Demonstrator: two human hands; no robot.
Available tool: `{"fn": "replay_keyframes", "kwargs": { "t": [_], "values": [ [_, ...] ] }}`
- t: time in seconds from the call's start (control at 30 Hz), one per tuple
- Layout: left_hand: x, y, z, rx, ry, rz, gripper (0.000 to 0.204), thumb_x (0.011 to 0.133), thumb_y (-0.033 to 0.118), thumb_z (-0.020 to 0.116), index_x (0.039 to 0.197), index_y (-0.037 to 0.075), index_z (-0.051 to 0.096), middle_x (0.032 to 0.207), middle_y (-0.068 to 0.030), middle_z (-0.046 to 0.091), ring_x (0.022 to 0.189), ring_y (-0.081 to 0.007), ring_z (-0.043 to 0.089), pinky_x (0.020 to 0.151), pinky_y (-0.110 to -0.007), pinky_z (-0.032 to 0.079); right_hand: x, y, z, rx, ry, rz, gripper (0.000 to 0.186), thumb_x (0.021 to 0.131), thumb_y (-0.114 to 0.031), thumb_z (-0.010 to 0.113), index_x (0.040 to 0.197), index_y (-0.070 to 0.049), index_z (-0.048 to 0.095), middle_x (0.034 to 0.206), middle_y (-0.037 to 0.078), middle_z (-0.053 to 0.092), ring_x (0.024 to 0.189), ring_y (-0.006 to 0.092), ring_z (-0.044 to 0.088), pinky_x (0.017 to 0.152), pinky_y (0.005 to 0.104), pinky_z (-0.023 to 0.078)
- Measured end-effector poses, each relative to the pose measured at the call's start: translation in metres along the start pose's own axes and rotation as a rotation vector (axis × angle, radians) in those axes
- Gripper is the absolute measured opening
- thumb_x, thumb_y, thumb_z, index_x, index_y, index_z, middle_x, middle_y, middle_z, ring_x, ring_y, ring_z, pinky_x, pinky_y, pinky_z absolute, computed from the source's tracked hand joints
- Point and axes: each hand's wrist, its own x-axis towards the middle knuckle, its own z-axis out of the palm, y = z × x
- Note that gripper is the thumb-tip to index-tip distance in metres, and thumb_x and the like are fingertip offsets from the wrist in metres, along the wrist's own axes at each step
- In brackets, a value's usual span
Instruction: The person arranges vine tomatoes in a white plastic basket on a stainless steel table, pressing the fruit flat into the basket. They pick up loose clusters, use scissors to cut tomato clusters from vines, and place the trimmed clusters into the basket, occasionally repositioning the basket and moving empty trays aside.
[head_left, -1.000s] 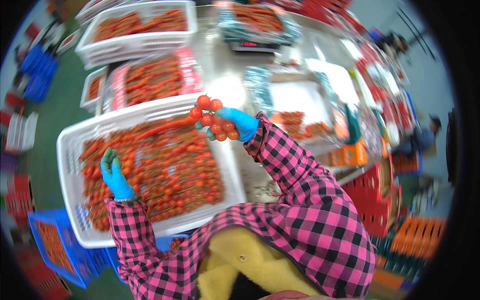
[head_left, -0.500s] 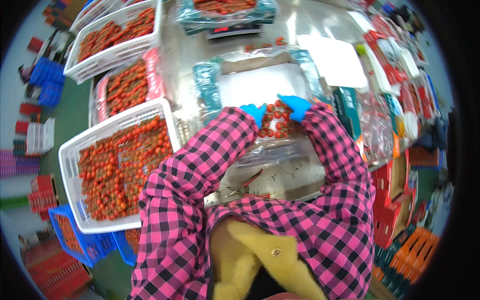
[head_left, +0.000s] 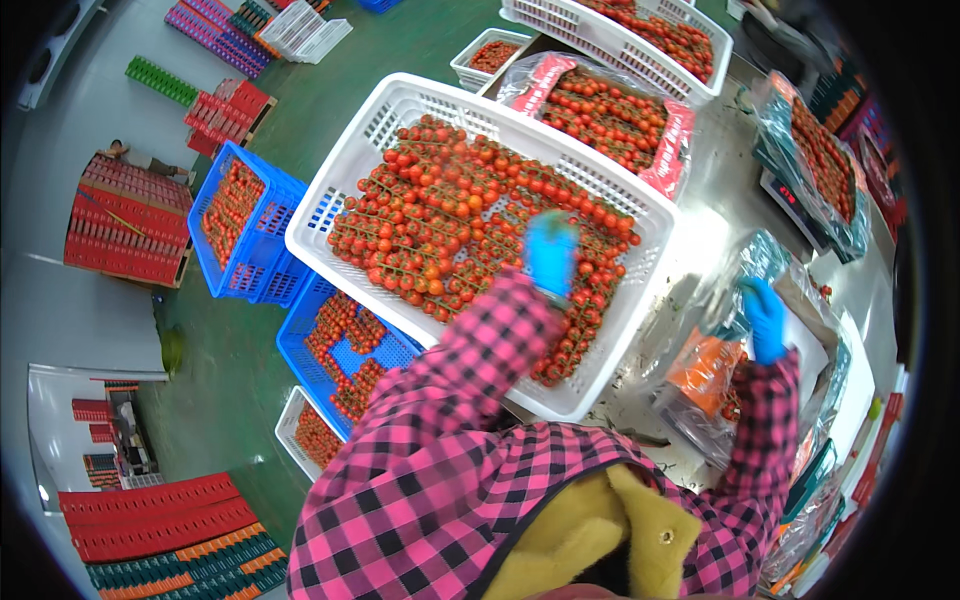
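A large white crate (head_left: 335, 190) holds several vines of red cherry tomatoes (head_left: 440, 220). My left hand (head_left: 550, 252), in a blue glove, hovers over the tomatoes near the crate's right side; it is blurred and nothing shows in it. My right hand (head_left: 765, 318), also in a blue glove, grips the edge of a clear plastic bag (head_left: 735, 275) that lines a box with an orange side (head_left: 700, 372) on the steel table. A few tomatoes lie inside that bag. Both arms wear pink and black plaid sleeves.
A bag-lined box of tomatoes (head_left: 610, 110) and another white crate (head_left: 640, 35) stand beyond. A filled bag (head_left: 820, 160) rests on a scale at the right. Blue crates of tomatoes (head_left: 245, 225) sit on the green floor at left, near stacked red trays (head_left: 125, 225).
My view has swung left from the bag-lined box to the white crate. My left hand has left the box and reached over the crate. My right hand stays at the bag.
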Motion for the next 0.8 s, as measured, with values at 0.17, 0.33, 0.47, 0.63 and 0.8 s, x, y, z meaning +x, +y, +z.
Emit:
{"fn": "replay_keyframes", "kwargs": {
  "t": [0.17, 0.33, 0.47, 0.63, 0.8],
  "values": [
    [0.137, -0.013, -0.161, 0.043, 0.446, -0.066, 0.033, 0.072, 0.007, 0.061, 0.102, 0.000, 0.049, 0.094, -0.0111, 0.054, 0.082, -0.0191, 0.052, 0.071, -0.030, 0.044, 0.126, -0.071, 0.250, 0.014, -0.609, -0.057, 0.030, 0.082, -0.030, 0.048, 0.104, -0.010, 0.055, 0.091, 0.006, 0.059, 0.082, 0.0171, 0.054, 0.075, 0.0283, 0.043],
    [0.219, 0.029, -0.182, 1.373, 0.404, -0.004, 0.055, 0.064, 0.047, 0.065, 0.090, 0.000, 0.054, 0.091, -0.0177, 0.055, 0.084, -0.0296, 0.055, 0.071, -0.042, 0.044, 0.210, -0.128, 0.412, -0.371, -0.575, -0.002, 0.031, 0.075, -0.031, 0.053, 0.094, -0.008, 0.057, 0.095, 0.012, 0.057, 0.086, 0.0244, 0.056, 0.075, 0.0345, 0.044],
    [0.240, 0.030, -0.165, 1.555, 0.090, -0.220, 0.063, 0.064, 0.048, 0.062, 0.110, 0.008, 0.046, 0.109, -0.0180, 0.045, 0.095, -0.0326, 0.051, 0.076, -0.042, 0.044, 0.218, -0.130, 0.431, -0.594, -0.441, 0.037, 0.037, 0.069, -0.036, 0.057, 0.093, -0.008, 0.057, 0.102, 0.016, 0.052, 0.089, 0.0308, 0.054, 0.075, 0.0389, 0.045],
    [0.241, 0.000, -0.166, 1.081, 0.237, -0.097, 0.052, 0.065, 0.028, 0.062, 0.112, 0.012, 0.048, 0.110, -0.0199, 0.045, 0.097, -0.0335, 0.050, 0.081, -0.041, 0.043, 0.216, -0.115, 0.430, -0.523, -0.328, -0.007, 0.027, 0.063, -0.032, 0.060, 0.074, -0.007, 0.060, 0.092, 0.016, 0.052, 0.088, 0.0286, 0.052, 0.075, 0.0361, 0.045],
    [0.219, 0.014, -0.178, -0.533, -0.024, -0.099, 0.038, 0.075, 0.003, 0.044, 0.113, 0.005, 0.046, 0.105, -0.0109, 0.053, 0.089, -0.0209, 0.055, 0.074, -0.032, 0.048, 0.202, -0.113, 0.393, 0.399, -0.454, 0.329, 0.012, 0.073, -0.021, 0.054, 0.079, -0.010, 0.054, 0.073, 0.005, 0.051, 0.068, 0.0214, 0.050, 0.059, 0.0356, 0.043]
  ]
}}
